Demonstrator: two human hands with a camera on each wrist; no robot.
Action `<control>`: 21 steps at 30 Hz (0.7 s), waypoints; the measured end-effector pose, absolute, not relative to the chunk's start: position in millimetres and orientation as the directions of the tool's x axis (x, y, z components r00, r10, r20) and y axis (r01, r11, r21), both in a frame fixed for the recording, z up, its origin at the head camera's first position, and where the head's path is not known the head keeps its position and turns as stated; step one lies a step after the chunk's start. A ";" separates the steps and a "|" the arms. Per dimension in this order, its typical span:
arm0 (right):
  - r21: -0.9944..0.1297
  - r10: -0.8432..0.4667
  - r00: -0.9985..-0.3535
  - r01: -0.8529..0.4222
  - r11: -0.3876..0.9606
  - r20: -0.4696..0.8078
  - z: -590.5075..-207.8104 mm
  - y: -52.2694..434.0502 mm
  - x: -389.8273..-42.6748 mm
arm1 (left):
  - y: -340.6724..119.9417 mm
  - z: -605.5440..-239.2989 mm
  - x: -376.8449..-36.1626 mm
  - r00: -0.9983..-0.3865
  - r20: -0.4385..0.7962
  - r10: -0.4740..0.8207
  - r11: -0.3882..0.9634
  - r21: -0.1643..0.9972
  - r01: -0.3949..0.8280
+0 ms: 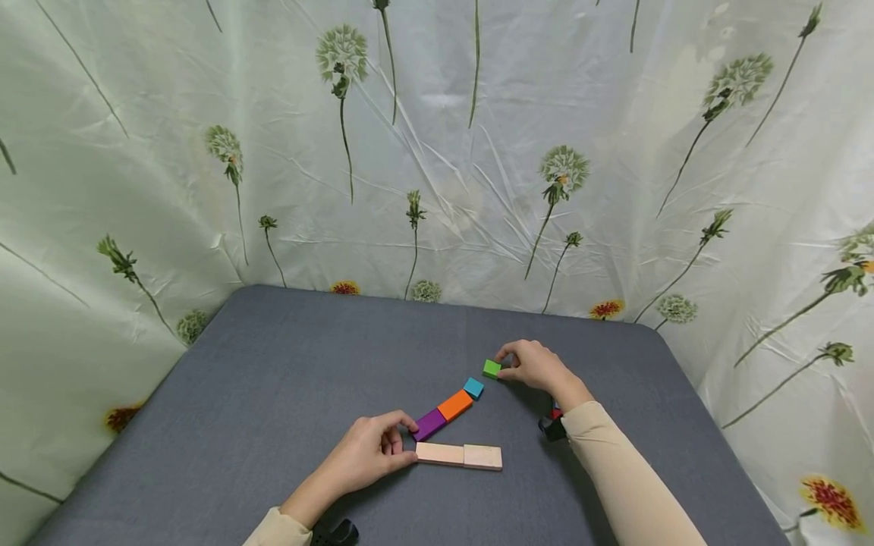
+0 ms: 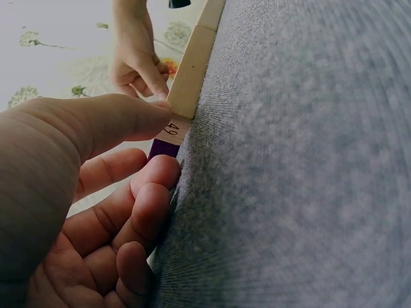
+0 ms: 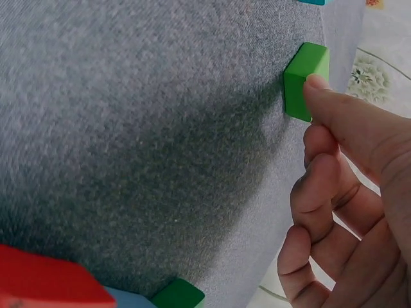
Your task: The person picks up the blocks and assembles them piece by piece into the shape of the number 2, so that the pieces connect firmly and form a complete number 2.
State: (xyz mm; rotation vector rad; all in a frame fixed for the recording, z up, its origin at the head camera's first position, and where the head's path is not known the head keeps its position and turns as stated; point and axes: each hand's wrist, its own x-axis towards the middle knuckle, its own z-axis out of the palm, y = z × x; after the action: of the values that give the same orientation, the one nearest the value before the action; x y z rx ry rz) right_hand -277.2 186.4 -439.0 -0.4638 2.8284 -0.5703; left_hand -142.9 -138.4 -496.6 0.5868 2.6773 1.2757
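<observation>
Head view: nearest, left hand (image 1: 369, 455) curled at the end of a pale wooden flat bar (image 1: 459, 455), fingertips also against the small purple block (image 1: 429, 424). Orange block (image 1: 454, 405) and teal cube (image 1: 474, 388) joined in a diagonal row. Beyond, right hand (image 1: 536, 365) pinching a small green cube (image 1: 492, 368) on the grey fabric table (image 1: 259, 379); wide bare cloth left and behind.

Left wrist view: thumb (image 2: 115, 122) on the bar's numbered end.

Right wrist view: fingertip (image 3: 321, 90) on the green cube's edge.
</observation>
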 end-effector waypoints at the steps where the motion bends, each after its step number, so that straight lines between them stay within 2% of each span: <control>1: -0.409 -0.348 -0.926 -0.264 0.874 -0.147 -439.5 186.0 -277.1 | -138.5 -496.6 -142.8 -0.918 0.059 0.393 0.570 0.768 0.293; 21: -0.406 -0.391 -0.909 -0.307 0.861 -0.142 -443.1 170.6 -279.7 | -139.0 -497.0 -143.8 -0.915 0.057 0.399 0.562 0.774 0.293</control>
State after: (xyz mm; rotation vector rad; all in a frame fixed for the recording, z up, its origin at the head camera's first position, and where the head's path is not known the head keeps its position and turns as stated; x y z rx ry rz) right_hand -279.7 170.6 -443.1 -0.5348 2.8158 -0.5615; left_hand -143.8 -139.0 -497.0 0.5932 2.6643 1.2848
